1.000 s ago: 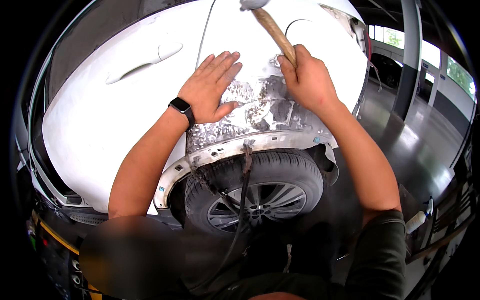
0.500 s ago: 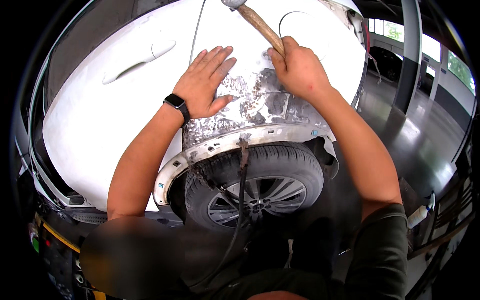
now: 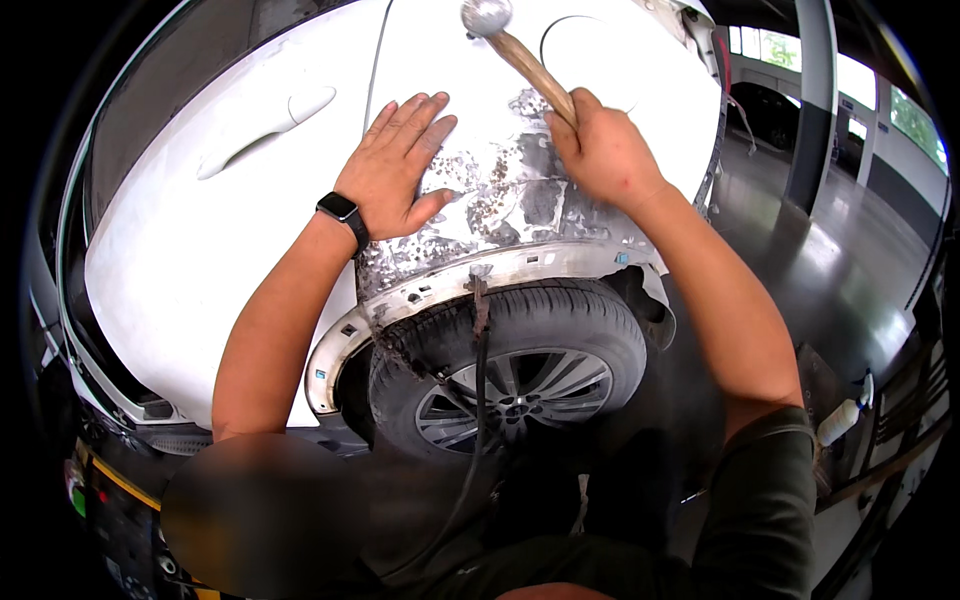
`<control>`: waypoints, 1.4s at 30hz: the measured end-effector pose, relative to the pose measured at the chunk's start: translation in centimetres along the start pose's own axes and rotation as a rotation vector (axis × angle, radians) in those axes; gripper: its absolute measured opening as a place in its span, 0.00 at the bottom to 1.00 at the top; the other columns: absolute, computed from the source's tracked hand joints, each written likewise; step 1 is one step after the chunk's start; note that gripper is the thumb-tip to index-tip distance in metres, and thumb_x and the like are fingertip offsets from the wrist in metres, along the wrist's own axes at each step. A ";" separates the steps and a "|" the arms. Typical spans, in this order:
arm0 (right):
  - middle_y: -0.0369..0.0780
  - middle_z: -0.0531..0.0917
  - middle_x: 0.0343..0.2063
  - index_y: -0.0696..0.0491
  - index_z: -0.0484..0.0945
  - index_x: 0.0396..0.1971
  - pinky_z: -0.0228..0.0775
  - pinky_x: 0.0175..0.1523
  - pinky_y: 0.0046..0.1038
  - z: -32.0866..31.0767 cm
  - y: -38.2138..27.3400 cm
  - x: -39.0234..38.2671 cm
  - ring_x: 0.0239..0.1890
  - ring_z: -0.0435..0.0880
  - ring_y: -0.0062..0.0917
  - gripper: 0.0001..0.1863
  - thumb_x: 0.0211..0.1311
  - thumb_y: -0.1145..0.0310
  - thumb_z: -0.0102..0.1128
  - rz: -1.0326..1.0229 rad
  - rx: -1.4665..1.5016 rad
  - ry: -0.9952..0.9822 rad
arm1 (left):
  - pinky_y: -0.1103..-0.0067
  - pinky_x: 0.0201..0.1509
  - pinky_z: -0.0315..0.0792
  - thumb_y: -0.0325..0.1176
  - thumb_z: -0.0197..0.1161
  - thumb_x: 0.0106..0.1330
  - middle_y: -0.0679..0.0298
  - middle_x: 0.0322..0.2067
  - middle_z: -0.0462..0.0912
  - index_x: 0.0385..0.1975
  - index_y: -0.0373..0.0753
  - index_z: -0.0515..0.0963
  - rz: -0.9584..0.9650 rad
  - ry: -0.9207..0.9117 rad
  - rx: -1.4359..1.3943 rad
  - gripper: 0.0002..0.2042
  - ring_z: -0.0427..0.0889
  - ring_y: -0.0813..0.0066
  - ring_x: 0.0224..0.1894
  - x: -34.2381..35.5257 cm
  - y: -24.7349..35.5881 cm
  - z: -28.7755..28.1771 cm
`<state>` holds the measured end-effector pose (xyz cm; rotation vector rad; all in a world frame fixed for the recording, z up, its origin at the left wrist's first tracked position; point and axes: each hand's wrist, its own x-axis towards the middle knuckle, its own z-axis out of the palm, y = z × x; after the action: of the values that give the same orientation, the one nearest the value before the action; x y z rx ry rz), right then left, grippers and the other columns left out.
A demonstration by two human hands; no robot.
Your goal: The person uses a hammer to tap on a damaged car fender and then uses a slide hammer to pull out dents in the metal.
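My right hand (image 3: 605,150) grips the wooden handle of a hammer (image 3: 520,55), whose round metal head is raised near the top of the view, over the white rear quarter panel (image 3: 600,60) of a car. A patch of bare, sanded metal (image 3: 500,205) lies above the wheel arch. My left hand (image 3: 395,165), with a black watch on the wrist, rests flat with spread fingers on the panel at the left edge of that patch. The two hands are a short way apart.
Below the arch sits the rear tyre with its alloy wheel (image 3: 510,395); a dark hose or strap (image 3: 478,360) hangs over it. The rear door with its handle (image 3: 265,125) is to the left. A shiny workshop floor (image 3: 830,260) and a pillar (image 3: 815,100) lie to the right.
The hammer head has stayed raised near the top of the view, shifting slightly left. My left hand keeps its flat place on the panel.
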<state>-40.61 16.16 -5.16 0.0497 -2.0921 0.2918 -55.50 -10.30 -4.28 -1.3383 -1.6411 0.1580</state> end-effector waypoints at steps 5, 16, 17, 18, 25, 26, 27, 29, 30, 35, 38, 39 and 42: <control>0.55 0.83 0.21 0.61 0.71 0.39 0.79 0.37 0.51 1.2 -0.2 -1.4 0.28 0.85 0.55 0.17 0.75 0.59 0.57 -0.042 0.095 0.114 | 0.56 0.84 0.45 0.49 0.61 0.63 0.46 0.78 0.56 0.74 0.34 0.61 0.010 -0.004 0.005 0.41 0.54 0.44 0.80 -0.1 0.1 -0.1; 0.53 0.81 0.18 0.60 0.71 0.38 0.78 0.34 0.49 0.8 1.6 -1.0 0.24 0.84 0.53 0.18 0.75 0.58 0.57 -0.017 -0.016 -0.035 | 0.55 0.84 0.46 0.48 0.62 0.62 0.48 0.78 0.57 0.74 0.35 0.62 0.006 0.033 -0.011 0.40 0.55 0.45 0.80 0.2 0.2 0.2; 0.53 0.81 0.18 0.60 0.71 0.38 0.78 0.34 0.49 0.7 1.1 -1.1 0.24 0.84 0.53 0.18 0.75 0.58 0.57 -0.016 -0.010 -0.034 | 0.55 0.84 0.46 0.48 0.62 0.62 0.48 0.78 0.57 0.74 0.35 0.62 0.007 0.029 -0.008 0.40 0.55 0.45 0.80 0.0 0.2 0.2; 0.53 0.81 0.19 0.61 0.71 0.39 0.78 0.34 0.49 0.3 0.4 -1.3 0.24 0.84 0.53 0.18 0.75 0.58 0.57 -0.019 -0.010 0.000 | 0.55 0.84 0.47 0.48 0.62 0.62 0.48 0.78 0.57 0.74 0.35 0.62 0.005 0.017 -0.005 0.40 0.55 0.45 0.80 -0.3 0.2 0.3; 0.54 0.82 0.20 0.60 0.70 0.39 0.79 0.33 0.49 0.9 1.4 -1.7 0.25 0.85 0.53 0.17 0.75 0.59 0.58 -0.011 -0.006 -0.002 | 0.56 0.84 0.46 0.48 0.61 0.63 0.48 0.78 0.58 0.74 0.35 0.63 0.001 0.019 0.007 0.40 0.55 0.46 0.80 0.0 0.2 0.3; 0.54 0.82 0.20 0.60 0.70 0.39 0.79 0.33 0.49 0.8 1.0 -1.9 0.25 0.85 0.53 0.17 0.75 0.59 0.58 -0.014 -0.002 0.000 | 0.56 0.84 0.46 0.49 0.61 0.63 0.48 0.78 0.58 0.74 0.35 0.63 -0.001 0.029 0.011 0.40 0.55 0.46 0.80 0.0 0.0 0.3; 0.54 0.83 0.20 0.60 0.70 0.38 0.79 0.33 0.49 0.7 0.6 -2.3 0.25 0.85 0.53 0.17 0.75 0.59 0.58 -0.018 0.017 0.042 | 0.56 0.84 0.46 0.49 0.61 0.63 0.48 0.78 0.58 0.74 0.35 0.63 -0.002 0.028 0.015 0.40 0.55 0.46 0.80 -0.1 -0.2 0.3; 0.54 0.83 0.20 0.60 0.70 0.38 0.79 0.33 0.49 0.9 0.7 -2.6 0.25 0.85 0.53 0.17 0.75 0.59 0.58 -0.020 0.032 0.083 | 0.56 0.84 0.46 0.48 0.61 0.62 0.48 0.78 0.57 0.74 0.36 0.63 0.011 0.019 0.025 0.40 0.55 0.46 0.80 -0.2 -0.1 0.3; 0.54 0.83 0.21 0.60 0.70 0.38 0.79 0.33 0.49 1.3 1.4 -2.8 0.25 0.85 0.54 0.17 0.75 0.59 0.58 -0.012 0.021 0.059 | 0.56 0.84 0.46 0.48 0.62 0.62 0.49 0.78 0.57 0.74 0.36 0.63 0.003 0.016 0.014 0.40 0.55 0.46 0.80 -0.3 0.1 0.4; 0.55 0.83 0.21 0.60 0.70 0.38 0.79 0.33 0.49 0.8 1.7 -2.9 0.25 0.85 0.54 0.17 0.74 0.59 0.58 -0.021 -0.037 0.020 | 0.55 0.84 0.46 0.47 0.62 0.62 0.48 0.78 0.58 0.74 0.36 0.63 -0.003 0.023 -0.001 0.39 0.55 0.45 0.80 -0.1 0.1 0.2; 0.55 0.83 0.21 0.61 0.71 0.38 0.79 0.35 0.49 1.4 1.8 -3.5 0.26 0.85 0.54 0.17 0.74 0.60 0.59 -0.007 0.088 0.104 | 0.55 0.84 0.46 0.47 0.62 0.62 0.48 0.78 0.58 0.73 0.36 0.64 0.004 0.027 0.001 0.39 0.56 0.44 0.80 -0.1 -0.1 0.3; 0.55 0.83 0.21 0.61 0.71 0.39 0.79 0.35 0.49 1.2 2.1 -3.1 0.26 0.85 0.54 0.17 0.74 0.60 0.59 0.004 0.040 0.054 | 0.55 0.84 0.47 0.47 0.62 0.62 0.48 0.78 0.58 0.73 0.36 0.64 0.012 0.033 0.001 0.39 0.56 0.44 0.80 -0.1 0.0 0.3; 0.55 0.82 0.21 0.61 0.71 0.39 0.78 0.36 0.50 0.5 1.4 -3.3 0.26 0.85 0.54 0.17 0.74 0.60 0.59 0.033 0.026 0.011 | 0.55 0.84 0.47 0.47 0.62 0.62 0.48 0.78 0.58 0.73 0.36 0.64 0.010 0.031 -0.017 0.39 0.56 0.45 0.80 -0.2 0.0 0.4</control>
<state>-39.54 17.10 -8.49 0.0293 -2.0801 0.3379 -55.80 -10.25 -4.61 -1.3550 -1.6138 0.1293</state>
